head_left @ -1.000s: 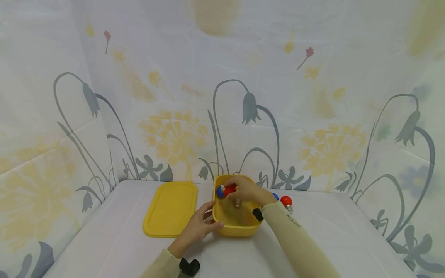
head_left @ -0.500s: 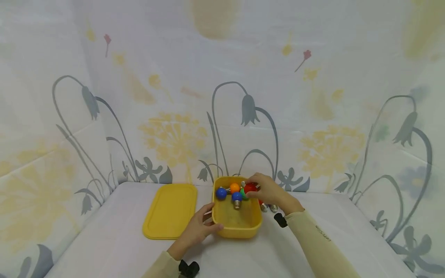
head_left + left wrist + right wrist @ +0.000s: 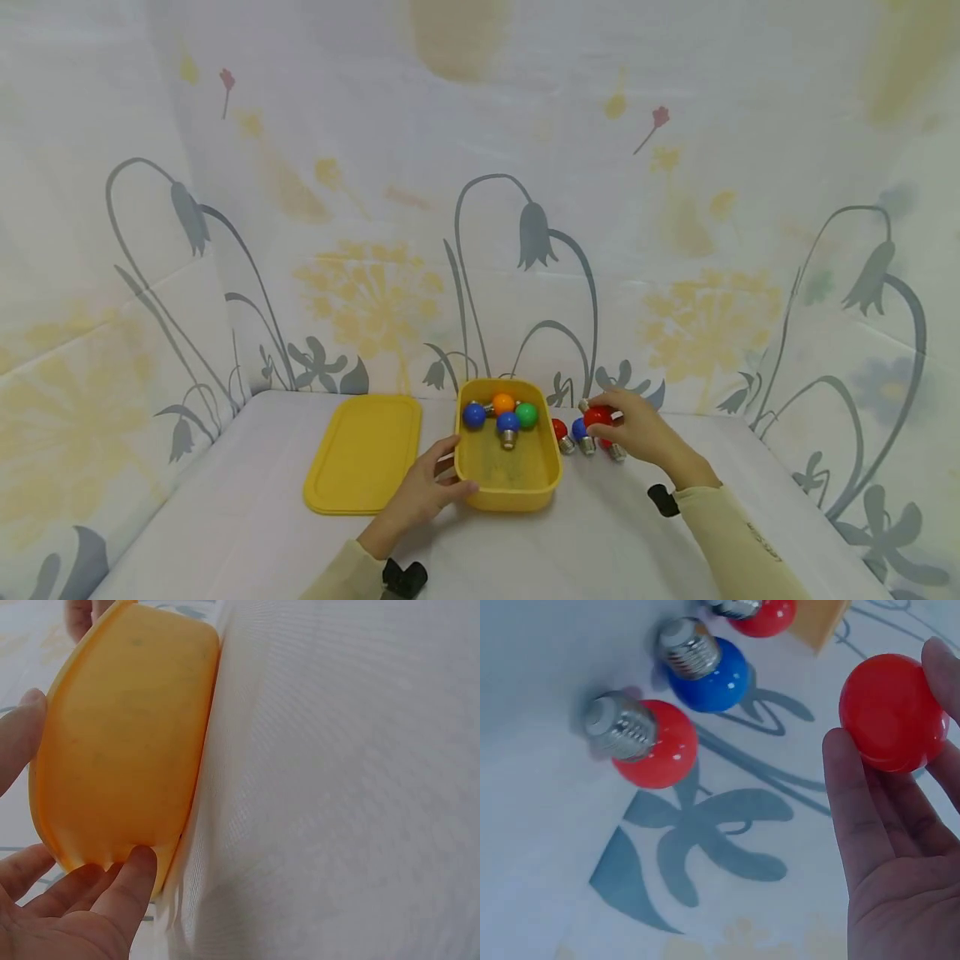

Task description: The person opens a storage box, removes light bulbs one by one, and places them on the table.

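"Red bulb (image 3: 597, 418) is held how?"

"Its globe is pinched by the thumb and fingers of the right hand (image 3: 637, 429), above the table (image 3: 480, 554) and to the right of the yellow box (image 3: 512, 502). The round part is gripped perhaps because it fits the fingers."

"And the left hand (image 3: 416, 497)?"

"By it the box is gripped at the near left corner, probably for steadiness."

"What is placed farther out?"

"In the far half of the box, a left blue bulb (image 3: 474, 415), a middle blue bulb (image 3: 507, 423), an orange bulb (image 3: 503, 404) and a green bulb (image 3: 527, 415) are seen. Three loose bulbs (image 3: 711, 679) are lined up at right; at left, a yellow lid (image 3: 363, 454) is laid flat."

"Is something added by the wrist views?"

"By the right one, a gap is shown between held globe and loose bulbs, which are overlapped in the head view. The held bulb's metal base is shown only by the head view."
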Demonstrator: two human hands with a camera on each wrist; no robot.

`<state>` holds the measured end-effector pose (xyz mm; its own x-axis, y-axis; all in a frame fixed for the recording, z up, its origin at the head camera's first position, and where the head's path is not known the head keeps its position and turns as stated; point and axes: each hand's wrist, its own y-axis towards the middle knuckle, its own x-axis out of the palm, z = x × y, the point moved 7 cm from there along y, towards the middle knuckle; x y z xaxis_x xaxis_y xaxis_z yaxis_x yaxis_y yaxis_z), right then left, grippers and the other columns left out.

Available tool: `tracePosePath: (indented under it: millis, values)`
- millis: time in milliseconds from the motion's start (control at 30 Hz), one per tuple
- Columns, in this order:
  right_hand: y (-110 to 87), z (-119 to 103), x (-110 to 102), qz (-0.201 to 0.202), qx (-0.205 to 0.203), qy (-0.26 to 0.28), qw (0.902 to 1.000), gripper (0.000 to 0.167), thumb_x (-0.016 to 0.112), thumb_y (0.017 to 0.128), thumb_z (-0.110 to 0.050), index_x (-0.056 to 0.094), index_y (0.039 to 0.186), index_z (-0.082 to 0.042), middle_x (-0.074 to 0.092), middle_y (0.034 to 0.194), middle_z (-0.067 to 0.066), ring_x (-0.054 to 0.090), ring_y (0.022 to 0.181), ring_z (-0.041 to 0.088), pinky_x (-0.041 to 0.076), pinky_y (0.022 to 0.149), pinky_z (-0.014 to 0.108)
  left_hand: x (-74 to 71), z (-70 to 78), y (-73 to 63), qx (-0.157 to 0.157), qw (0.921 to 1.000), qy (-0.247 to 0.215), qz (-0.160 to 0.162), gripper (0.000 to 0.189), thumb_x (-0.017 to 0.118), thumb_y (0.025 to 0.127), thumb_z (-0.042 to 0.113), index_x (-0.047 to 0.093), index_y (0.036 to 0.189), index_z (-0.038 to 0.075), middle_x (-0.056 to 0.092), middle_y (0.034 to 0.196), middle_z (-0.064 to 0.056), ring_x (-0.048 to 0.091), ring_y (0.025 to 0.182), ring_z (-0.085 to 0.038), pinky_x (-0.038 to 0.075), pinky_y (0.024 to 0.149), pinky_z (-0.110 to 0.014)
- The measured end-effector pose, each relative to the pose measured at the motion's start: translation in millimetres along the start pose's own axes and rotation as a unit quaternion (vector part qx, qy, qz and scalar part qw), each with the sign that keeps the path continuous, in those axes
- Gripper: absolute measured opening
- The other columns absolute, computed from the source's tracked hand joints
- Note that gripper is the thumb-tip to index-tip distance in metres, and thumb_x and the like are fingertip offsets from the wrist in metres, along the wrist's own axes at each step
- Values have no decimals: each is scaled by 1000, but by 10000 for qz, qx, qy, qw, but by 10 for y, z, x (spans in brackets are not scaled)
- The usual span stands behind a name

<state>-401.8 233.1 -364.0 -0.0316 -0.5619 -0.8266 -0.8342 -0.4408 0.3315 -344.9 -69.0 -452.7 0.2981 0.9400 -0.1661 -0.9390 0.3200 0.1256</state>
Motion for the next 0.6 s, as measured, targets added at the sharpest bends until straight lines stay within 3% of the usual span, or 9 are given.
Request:
tracePosePath:
  millis: [367,600]
  values:
    - [-267,551,-75,425,517,-55,9977,37,78,81,-17,67,113,-2,63,107,9,59,92,23,56,80,41,-11,6,-7,-20,10000,10,10,84,76,83,18,26,148,-1,30,148,-26,39,132,-40,44,101,-41]
    - [-350,796,-61,353,835,-103,9958,37,77,82,-20,67,112,-2,62,110,12,59,95,31,53,82,50,0,8,-6,-13,10000,38,-10,85,76,83,18,25,148,-1,30,148,-26,39,131,-41,45,100,-42]
